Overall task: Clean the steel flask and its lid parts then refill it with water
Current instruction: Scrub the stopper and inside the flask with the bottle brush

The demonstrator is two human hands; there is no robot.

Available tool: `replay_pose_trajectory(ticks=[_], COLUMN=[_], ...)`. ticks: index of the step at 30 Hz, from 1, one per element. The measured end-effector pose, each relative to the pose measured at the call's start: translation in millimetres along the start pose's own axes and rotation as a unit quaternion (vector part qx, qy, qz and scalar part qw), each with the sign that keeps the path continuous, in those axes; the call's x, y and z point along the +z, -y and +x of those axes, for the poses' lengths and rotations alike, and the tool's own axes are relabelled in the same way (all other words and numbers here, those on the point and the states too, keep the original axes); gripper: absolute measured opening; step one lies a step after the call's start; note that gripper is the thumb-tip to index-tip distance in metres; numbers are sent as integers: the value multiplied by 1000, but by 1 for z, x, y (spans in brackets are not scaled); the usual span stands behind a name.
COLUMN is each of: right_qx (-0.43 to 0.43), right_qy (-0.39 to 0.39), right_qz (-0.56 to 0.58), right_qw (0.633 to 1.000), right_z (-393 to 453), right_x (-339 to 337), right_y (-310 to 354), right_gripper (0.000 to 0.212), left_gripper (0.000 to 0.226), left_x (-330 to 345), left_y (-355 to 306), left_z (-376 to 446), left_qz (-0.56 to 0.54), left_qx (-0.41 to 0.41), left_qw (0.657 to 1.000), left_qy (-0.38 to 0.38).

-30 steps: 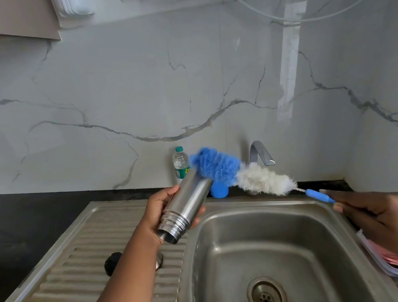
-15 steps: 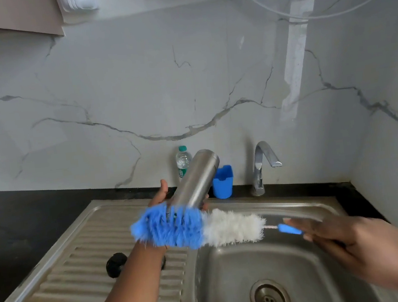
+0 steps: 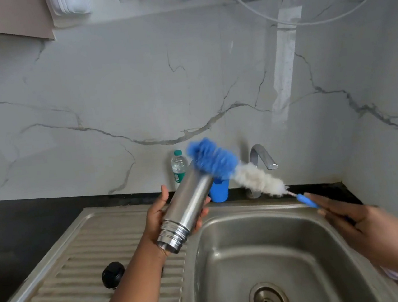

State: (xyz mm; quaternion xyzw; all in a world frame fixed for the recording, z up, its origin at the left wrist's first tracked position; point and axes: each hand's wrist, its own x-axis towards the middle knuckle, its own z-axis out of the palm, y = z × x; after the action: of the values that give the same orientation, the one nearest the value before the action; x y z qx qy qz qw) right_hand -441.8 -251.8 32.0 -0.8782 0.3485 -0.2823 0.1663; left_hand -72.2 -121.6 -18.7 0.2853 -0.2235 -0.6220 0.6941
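Left hand [image 3: 166,219] wrapped round the steel flask [image 3: 187,206], thumb on its left side, threaded mouth tilted near and down over the sink's [image 3: 266,250] left rim. Right hand [image 3: 365,228] gripping the blue handle of the bottle brush [image 3: 234,169], apparently pinched, though blurred; blue bristles against the flask's far end. Behind: blue cup [image 3: 219,193], tap [image 3: 261,158], small water bottle [image 3: 178,166]. Black lid part [image 3: 113,275] on the draining board, left.

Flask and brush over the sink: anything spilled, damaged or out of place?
Nothing spilled or damaged. The left hand holds the steel flask tilted, open mouth toward the camera; the right hand holds the bottle brush against its far end. A black lid part lies on the drainboard.
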Motion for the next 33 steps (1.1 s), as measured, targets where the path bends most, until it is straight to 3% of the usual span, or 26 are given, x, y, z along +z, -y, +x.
replay_pose_trajectory(ticks=[3,6,9,12,16,23,27,33], right_qx=[-39,-70,4,9,-45,-20,-74,-1], right_qy=[37,46,10,1,72,0,82,-16], right_qz=[-40,-71,-22,-13,-74,-48,-100,24], right_qw=[998,994,1000,1000,994,999,989,1000], right_z=[-5,-13,-6,-4,-17,-16,-24,-15], right_x=[0,1,-3,1,3,5,1,9], right_y=[16,16,1,-11,-6,-17,-6,-16], right_gripper=[37,41,36,34,40,35,40,37], left_gripper=[81,67,91,101,79,80,55,93], left_x=[-1,-6,-2,-6,-7,-5,6,2], left_y=[0,6,1,0,3,8,7,3], left_z=[4,4,4,5,5,5,5,3], left_qz=[-23,-58,-39,-18,-46,17,34,5], left_qx=[-54,-46,-35,-51,-29,-42,-7,-82], left_qw=[997,995,998,998,999,998,998,996], left_qy=[49,68,41,42,0,-41,-44,-20])
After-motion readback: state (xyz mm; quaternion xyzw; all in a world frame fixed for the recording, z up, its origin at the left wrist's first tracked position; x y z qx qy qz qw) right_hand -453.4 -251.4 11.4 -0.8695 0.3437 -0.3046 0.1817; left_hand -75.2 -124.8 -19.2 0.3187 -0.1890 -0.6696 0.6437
